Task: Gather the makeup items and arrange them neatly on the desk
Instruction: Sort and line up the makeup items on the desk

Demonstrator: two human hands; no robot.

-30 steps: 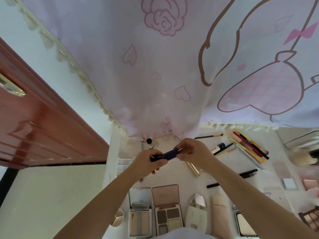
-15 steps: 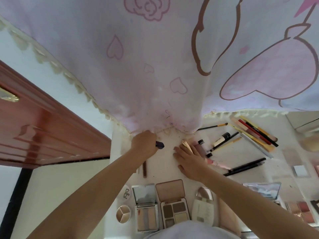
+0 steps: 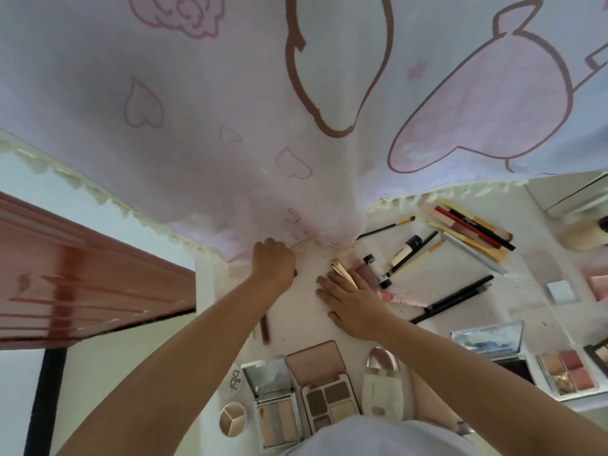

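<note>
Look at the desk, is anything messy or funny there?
Yes. The pink curtain droops onto the desk behind the makeup, and dark crumbs speckle the desktop. The black pencils lie crooked.

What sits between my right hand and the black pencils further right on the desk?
A pink tube lies just past the right hand, between it and the black pencils. Nothing else visible blocks the way; the gold tube lies at the fingertips, off that line.
</note>
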